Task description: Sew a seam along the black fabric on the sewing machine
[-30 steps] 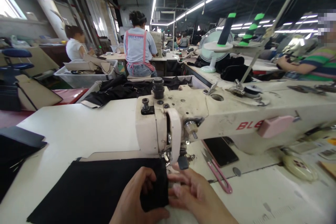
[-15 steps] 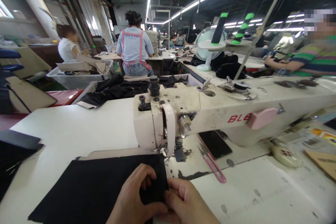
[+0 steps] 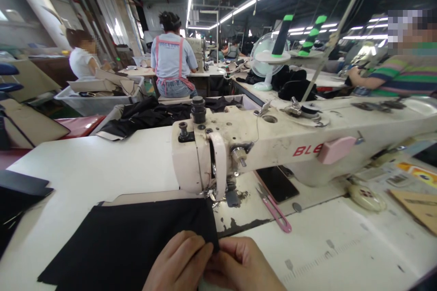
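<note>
1. Since a second ago, both hands have slid toward the bottom edge of the frame, and the fabric's near corner has come with them, away from the needle.
2. At bottom centre, the left hand (image 3: pixel 180 261) lies knuckles up, fingers curled down onto the corner of the black fabric (image 3: pixel 126 241), pinching it closed.
3. Touching it from the right, the right hand (image 3: pixel 242 266) has its fingers folded in on the same corner, thumb side against the left hand.
4. One sheet of black fabric lies flat from lower left to centre, its far edge under the head of the sewing machine (image 3: pixel 273 145).
5. One cream machine runs from centre to the right edge, standing on a white table (image 3: pixel 102 168) with chipped paint near the needle.
6. One pair of pink thread snips (image 3: pixel 275 211) lies just right of the needle, beside one dark phone (image 3: pixel 276 184).
7. Two green-tipped thread cones (image 3: pixel 282 34) stand upper right of centre, beside one white fan (image 3: pixel 262 61).
8. Upper part of the frame: a workshop hall under strip lights, with three other people near, two upper left, one at the right edge.
</note>
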### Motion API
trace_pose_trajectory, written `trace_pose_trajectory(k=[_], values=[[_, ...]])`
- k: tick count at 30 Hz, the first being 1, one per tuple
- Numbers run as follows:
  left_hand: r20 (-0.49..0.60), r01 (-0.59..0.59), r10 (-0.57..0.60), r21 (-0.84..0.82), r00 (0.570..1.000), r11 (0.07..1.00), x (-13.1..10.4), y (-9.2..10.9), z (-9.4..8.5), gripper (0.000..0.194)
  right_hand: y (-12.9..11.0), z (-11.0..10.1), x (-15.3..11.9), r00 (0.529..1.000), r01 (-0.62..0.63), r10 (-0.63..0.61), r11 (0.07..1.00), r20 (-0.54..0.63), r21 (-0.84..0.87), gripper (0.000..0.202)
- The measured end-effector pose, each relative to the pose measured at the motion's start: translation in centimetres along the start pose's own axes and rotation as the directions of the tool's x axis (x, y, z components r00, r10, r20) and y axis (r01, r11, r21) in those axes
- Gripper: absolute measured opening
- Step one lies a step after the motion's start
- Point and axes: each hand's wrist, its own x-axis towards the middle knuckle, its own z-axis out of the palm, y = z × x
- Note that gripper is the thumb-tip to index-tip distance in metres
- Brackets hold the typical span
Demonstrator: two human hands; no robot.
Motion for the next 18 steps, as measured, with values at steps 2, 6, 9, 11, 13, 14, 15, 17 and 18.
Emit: trace_pose_trajectory(k=[2,6,9,11,13,14,15,17,18], values=[[0.007,0.001,-0.001,-0.003,1.0,1.0,-0.1,0.0,0.1,0.026,-0.1,0.0,0.0,1.0,0.019,-0.02,0.999,0.023,0.027,0.04],[0.034,-0.003,0.003,-0.009,0.999,1.0,-0.2,-0.2,0.2,0.03,-1.2,0.4,-0.5,0.999,-0.007,0.003,0.994,0.039,0.112,0.026],[0.053,-0.006,0.007,-0.025,0.999,1.0,-0.2,-0.1,0.2,0.028,-2.3,0.8,-1.1,0.997,-0.04,0.027,0.981,0.068,0.191,0.016],[0.055,0.011,-0.01,-0.015,0.998,1.0,-0.2,0.0,0.1,0.022,-2.8,1.0,-1.3,0.995,-0.065,0.04,0.959,0.094,0.277,0.009],[0.055,0.015,-0.015,0.014,0.998,1.0,-0.2,0.0,0.0,0.019,-3.0,1.0,-1.3,0.99,-0.057,0.009,0.936,0.139,0.347,0.02],[0.055,0.01,-0.011,0.027,0.998,1.0,-0.3,0.0,0.0,0.02,-3.0,1.0,-1.2,0.985,-0.041,-0.022,0.931,0.169,0.363,0.027],[0.058,0.001,-0.003,0.037,0.998,0.999,-0.3,-0.1,0.1,0.022,-2.8,0.9,-1.1,0.979,-0.021,-0.056,0.929,0.197,0.368,0.033],[0.07,-0.011,0.008,0.041,0.998,0.999,-0.3,-0.2,0.1,0.027,-2.3,0.5,-1.2,0.969,-0.004,-0.076,0.947,0.234,0.321,0.039],[0.071,-0.013,0.01,0.04,0.997,0.999,-0.3,-0.2,0.1,0.028,-1.9,0.1,-1.3,0.973,-0.001,-0.056,0.969,0.225,0.246,0.039]])
